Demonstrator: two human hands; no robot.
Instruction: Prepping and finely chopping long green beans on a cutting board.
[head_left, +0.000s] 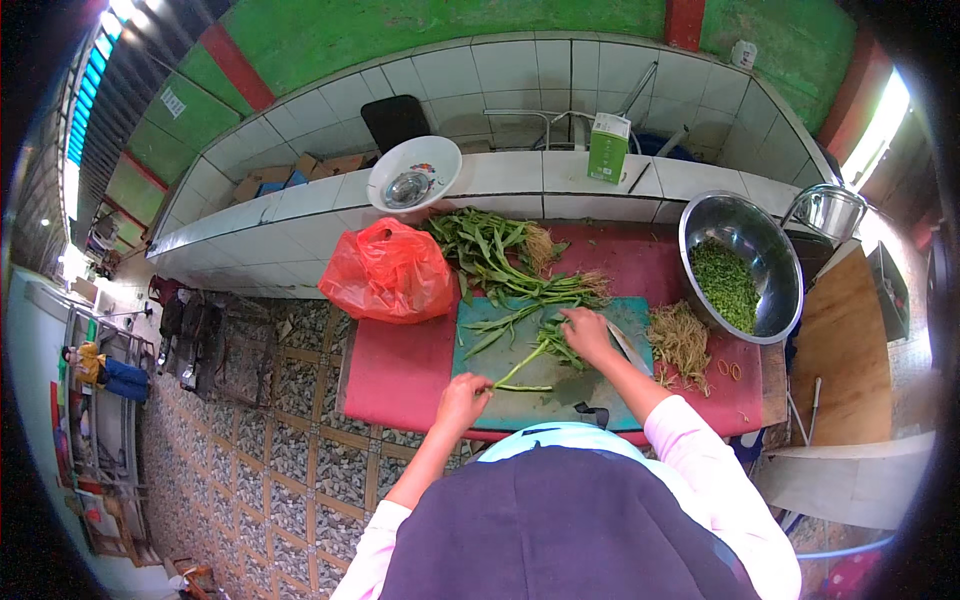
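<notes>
Between the fingers of my left hand (465, 399) is the end of a green vegetable stem (523, 365), above the lower left of a teal cutting board (592, 386). My right hand (588, 334) touches leafy greens (556, 342) at the board's middle; whether its fingers grip them is hard to tell. A knife blade (628, 349) lies on the board just right of that hand. Beyond the board, a bunch of leafy stems with roots (495, 247) rests on the red tabletop (397, 375). A pile of cut roots (679, 341) sits by the board's right edge.
A red plastic bag (390, 274) stands at the table's back left. A steel bowl (780, 300) of chopped greens (724, 285) is at the right. On the tiled ledge (502, 176) are a white basin (448, 161) and a green box (607, 150). Rubber bands (729, 369) lie near the roots.
</notes>
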